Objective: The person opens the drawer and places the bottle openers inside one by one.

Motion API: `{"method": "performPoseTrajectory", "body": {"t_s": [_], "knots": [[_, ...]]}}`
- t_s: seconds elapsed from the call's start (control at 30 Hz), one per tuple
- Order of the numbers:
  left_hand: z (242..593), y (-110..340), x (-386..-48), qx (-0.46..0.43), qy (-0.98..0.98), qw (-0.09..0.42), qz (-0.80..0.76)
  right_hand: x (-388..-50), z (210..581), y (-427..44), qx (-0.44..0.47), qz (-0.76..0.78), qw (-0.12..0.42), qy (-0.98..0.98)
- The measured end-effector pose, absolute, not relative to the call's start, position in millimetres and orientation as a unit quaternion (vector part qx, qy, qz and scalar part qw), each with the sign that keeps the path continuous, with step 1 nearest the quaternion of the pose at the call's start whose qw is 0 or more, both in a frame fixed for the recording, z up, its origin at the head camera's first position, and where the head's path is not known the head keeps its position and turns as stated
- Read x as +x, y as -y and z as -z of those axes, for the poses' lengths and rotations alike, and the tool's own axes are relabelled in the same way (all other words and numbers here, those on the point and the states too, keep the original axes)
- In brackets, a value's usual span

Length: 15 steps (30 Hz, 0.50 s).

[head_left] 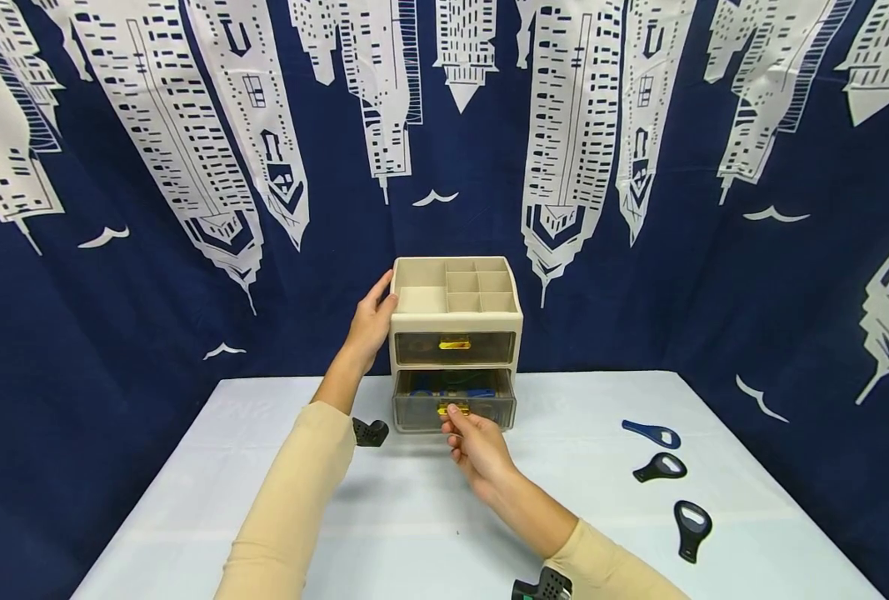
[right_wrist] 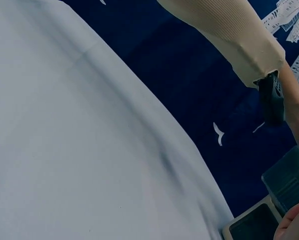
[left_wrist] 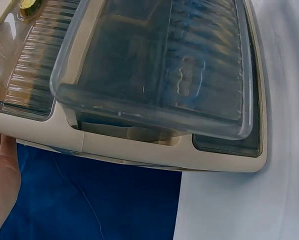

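A cream desk organizer (head_left: pixel 455 318) with smoky clear drawers stands at the back of the table. My left hand (head_left: pixel 372 323) rests against its left side, fingers extended along the wall; the left wrist view catches part of that hand at the left edge. With thumb and fingers, my right hand (head_left: pixel 481 450) pinches the yellow handle (head_left: pixel 442 409) of a lower drawer (head_left: pixel 492 414), which is pulled partway out. Blue items (head_left: pixel 480 392) lie inside it, their kind unclear. Above, the upper drawer (head_left: pixel 414 348) is closed, its yellow handle (head_left: pixel 455 342) untouched.
On the table's right side lie a blue bottle opener (head_left: pixel 638 427) and two black ones, one black opener (head_left: pixel 646 472) behind the other black opener (head_left: pixel 688 547). The organizer's top has several compartments (head_left: pixel 423 298). A navy skyline-print cloth (head_left: pixel 459 233) hangs behind the white table (head_left: pixel 579 500).
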<state>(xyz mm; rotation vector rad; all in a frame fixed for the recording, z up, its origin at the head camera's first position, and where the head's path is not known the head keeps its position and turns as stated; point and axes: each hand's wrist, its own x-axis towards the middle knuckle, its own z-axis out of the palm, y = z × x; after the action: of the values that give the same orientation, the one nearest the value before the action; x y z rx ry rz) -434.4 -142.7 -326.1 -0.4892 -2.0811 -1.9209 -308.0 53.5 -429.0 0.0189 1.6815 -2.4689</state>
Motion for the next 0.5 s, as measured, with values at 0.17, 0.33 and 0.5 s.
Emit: {"method": "performPoseTrajectory", "body": {"t_s": [0.17, 0.33, 0.5], "knots": [[326.2, 142.0, -434.7, -0.161, 0.721, 0.135, 0.661, -309.8, 428.9, -53.3, 0.005, 0.824, 0.074, -0.562], [326.7, 142.1, -435.6, -0.165, 0.722, 0.133, 0.658, -311.8, 430.2, -52.9, 0.006, 0.824, 0.069, -0.562], [326.5, 142.2, -435.6, -0.166, 0.723, 0.135, 0.657, -317.1, 432.0, -51.5, 0.005, 0.821, 0.062, -0.567]]}}
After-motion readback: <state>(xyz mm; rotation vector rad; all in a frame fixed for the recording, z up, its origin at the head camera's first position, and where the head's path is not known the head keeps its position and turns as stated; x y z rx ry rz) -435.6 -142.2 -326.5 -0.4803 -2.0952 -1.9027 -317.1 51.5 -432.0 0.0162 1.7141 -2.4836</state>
